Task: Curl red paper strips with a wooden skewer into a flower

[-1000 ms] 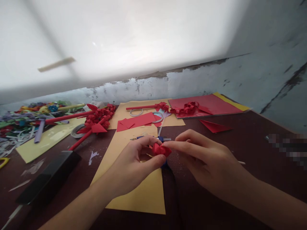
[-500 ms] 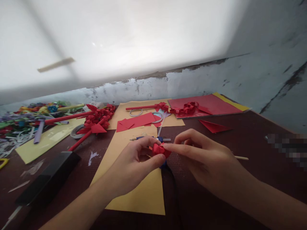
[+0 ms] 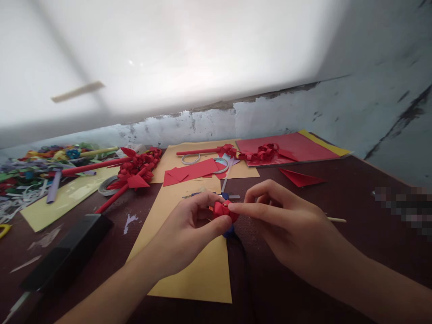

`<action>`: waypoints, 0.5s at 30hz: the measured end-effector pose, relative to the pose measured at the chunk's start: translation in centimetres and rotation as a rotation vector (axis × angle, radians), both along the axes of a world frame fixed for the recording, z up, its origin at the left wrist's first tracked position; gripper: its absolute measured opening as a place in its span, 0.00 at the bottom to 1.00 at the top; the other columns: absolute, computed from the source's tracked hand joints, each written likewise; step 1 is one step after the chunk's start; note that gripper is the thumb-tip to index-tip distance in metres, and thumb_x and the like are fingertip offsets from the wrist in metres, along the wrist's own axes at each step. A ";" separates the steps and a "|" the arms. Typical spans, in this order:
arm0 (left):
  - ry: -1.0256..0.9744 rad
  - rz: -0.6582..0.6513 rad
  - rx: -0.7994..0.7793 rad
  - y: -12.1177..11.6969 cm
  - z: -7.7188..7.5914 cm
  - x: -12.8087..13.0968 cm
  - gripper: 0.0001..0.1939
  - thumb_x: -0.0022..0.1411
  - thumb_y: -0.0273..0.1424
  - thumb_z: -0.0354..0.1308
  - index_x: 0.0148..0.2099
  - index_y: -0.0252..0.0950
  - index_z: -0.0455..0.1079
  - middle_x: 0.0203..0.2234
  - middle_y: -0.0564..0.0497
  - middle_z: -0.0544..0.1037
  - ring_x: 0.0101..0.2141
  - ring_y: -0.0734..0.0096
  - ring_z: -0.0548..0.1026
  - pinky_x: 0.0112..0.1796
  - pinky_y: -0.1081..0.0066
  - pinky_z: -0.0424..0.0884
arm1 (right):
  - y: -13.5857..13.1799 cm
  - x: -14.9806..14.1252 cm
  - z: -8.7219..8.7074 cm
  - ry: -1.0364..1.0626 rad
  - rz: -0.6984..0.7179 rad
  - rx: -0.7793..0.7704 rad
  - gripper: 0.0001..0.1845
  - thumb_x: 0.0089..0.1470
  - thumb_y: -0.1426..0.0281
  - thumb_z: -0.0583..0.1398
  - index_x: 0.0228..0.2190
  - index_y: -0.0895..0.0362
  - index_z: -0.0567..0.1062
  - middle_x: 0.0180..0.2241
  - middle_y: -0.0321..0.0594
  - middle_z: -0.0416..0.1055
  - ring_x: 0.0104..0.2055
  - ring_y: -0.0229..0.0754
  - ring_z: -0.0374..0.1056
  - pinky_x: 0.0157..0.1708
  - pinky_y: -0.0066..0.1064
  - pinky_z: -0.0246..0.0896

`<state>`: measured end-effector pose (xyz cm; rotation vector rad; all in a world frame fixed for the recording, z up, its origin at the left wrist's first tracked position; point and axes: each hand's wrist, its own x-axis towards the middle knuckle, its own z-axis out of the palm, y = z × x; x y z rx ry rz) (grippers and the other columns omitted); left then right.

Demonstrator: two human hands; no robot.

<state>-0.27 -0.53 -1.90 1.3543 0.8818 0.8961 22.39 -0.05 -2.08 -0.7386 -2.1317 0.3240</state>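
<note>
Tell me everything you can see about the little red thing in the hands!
The little red thing looks like creased, folded paper with layered, petal-like parts. It is held above the table, pinched in the left hand, while the right hand touches it with its index finger. Fingers hide some of it.

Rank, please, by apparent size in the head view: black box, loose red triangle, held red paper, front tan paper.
Front tan paper
Black box
Loose red triangle, held red paper: too alike to rank
</note>
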 end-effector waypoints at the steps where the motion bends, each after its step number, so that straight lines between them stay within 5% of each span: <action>1: 0.001 0.001 -0.005 0.0 0.0 0.0 0.11 0.68 0.37 0.68 0.47 0.36 0.76 0.37 0.52 0.78 0.38 0.73 0.76 0.42 0.72 0.73 | 0.0 -0.1 0.0 0.005 0.000 -0.011 0.21 0.66 0.81 0.57 0.51 0.51 0.81 0.44 0.39 0.69 0.40 0.33 0.70 0.39 0.24 0.69; 15: 0.000 0.011 0.006 -0.1 0.0 0.0 0.10 0.67 0.35 0.68 0.46 0.36 0.75 0.35 0.52 0.78 0.37 0.74 0.76 0.41 0.72 0.72 | 0.0 -0.2 0.1 0.051 0.032 -0.026 0.21 0.66 0.82 0.56 0.50 0.51 0.81 0.43 0.38 0.70 0.39 0.31 0.71 0.40 0.19 0.68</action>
